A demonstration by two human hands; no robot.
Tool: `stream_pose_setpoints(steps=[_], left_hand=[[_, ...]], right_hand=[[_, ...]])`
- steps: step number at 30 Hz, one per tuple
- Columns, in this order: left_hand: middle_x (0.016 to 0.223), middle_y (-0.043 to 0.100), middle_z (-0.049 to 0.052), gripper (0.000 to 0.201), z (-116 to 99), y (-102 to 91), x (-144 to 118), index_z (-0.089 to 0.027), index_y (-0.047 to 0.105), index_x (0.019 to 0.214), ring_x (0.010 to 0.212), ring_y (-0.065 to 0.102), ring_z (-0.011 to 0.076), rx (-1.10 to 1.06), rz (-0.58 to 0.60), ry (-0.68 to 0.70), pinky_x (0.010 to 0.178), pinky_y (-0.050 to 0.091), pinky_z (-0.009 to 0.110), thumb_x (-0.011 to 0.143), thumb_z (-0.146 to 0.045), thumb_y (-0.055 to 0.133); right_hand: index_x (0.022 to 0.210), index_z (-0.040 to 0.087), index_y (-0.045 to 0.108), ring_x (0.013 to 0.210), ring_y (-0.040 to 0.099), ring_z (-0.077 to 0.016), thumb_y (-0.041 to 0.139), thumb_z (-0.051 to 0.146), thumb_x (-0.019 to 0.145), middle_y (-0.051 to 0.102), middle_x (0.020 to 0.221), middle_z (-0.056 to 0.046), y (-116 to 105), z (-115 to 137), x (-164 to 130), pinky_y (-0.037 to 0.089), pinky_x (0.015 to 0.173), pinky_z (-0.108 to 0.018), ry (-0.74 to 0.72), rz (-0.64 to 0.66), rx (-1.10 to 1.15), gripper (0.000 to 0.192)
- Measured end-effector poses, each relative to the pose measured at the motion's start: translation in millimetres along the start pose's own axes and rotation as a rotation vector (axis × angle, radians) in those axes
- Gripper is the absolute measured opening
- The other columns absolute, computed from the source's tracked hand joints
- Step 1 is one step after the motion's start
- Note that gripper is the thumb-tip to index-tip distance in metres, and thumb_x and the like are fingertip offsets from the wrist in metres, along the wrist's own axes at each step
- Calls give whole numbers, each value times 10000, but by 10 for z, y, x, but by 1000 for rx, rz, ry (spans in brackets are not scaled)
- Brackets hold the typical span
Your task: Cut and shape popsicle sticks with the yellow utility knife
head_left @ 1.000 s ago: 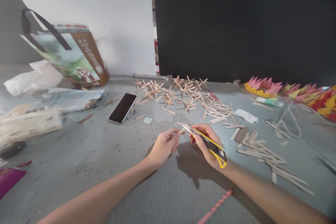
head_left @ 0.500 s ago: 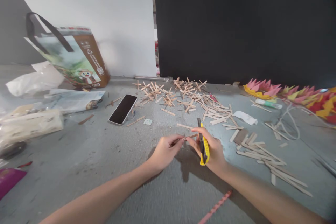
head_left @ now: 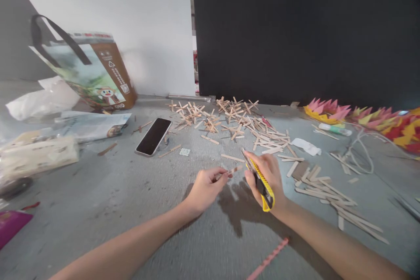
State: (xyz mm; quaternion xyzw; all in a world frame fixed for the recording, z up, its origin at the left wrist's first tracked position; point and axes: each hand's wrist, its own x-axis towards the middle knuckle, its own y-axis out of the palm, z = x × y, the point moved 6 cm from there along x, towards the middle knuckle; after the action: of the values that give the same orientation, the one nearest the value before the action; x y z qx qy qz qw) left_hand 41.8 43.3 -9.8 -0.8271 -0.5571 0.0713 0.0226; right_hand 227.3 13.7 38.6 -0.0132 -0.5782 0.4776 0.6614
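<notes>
My left hand (head_left: 206, 187) pinches a short wooden stick (head_left: 231, 171) by one end, just above the grey floor. My right hand (head_left: 266, 174) grips a yellow and black utility knife (head_left: 260, 179), its tip pointing up and away; it is a little to the right of the stick and apart from it. Beyond both hands lie a heap of glued stick crosses (head_left: 223, 116) and several loose flat sticks (head_left: 272, 142). More long sticks (head_left: 331, 192) lie to the right of my right hand.
A black phone (head_left: 153, 135) lies face up at the left of the heap. A printed bag (head_left: 95, 72), plastic wrappers (head_left: 36, 153) and papers sit at the left. Paper flowers (head_left: 367, 118), a glue tube (head_left: 334, 129) and a white cord (head_left: 361, 153) are at the right. A pink strip (head_left: 267, 260) lies near me.
My right hand has turned the knife from lying across the stick to upright, then drawn it away to the right. The left hand keeps hold of the stick, slightly lower.
</notes>
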Motion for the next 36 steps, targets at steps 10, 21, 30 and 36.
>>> stream_pose_setpoints(steps=[10, 21, 30, 36], left_hand=[[588, 377, -63, 307, -129, 0, -32, -142, 729, 823, 568, 308, 99, 105, -7, 67, 536, 227, 229, 905, -394, 574], [628, 404, -49, 293, -159, -2, -26, -148, 741, 820, 598, 327, 110, 193, -12, 107, 561, 241, 234, 906, -361, 560], [622, 367, -56, 294, -197, 2, -43, -154, 720, 817, 597, 312, 114, 244, -12, 125, 570, 233, 242, 918, -367, 544], [657, 494, -29, 334, -148, 23, -22, -150, 747, 852, 606, 379, 119, 252, 21, 143, 579, 256, 243, 954, -378, 526]], right_hand=[[1238, 223, 603, 1224, 626, -302, 514, 77, 974, 617, 1074, -91, 123, 140, -49, 250, 1175, -576, -267, 193, -1, 315], [1173, 265, 653, 875, 651, -209, 558, 213, 1077, 639, 936, -24, 244, 17, -53, 341, 1001, -441, -156, 360, 148, 145], [1096, 241, 629, 868, 647, -204, 557, 202, 1074, 640, 958, -17, 269, 12, -37, 315, 995, -434, -136, 377, 206, 84], [1133, 229, 567, 986, 635, -243, 513, 63, 989, 646, 1052, -54, 312, 40, -50, 314, 1021, -446, -138, 498, 178, 226]])
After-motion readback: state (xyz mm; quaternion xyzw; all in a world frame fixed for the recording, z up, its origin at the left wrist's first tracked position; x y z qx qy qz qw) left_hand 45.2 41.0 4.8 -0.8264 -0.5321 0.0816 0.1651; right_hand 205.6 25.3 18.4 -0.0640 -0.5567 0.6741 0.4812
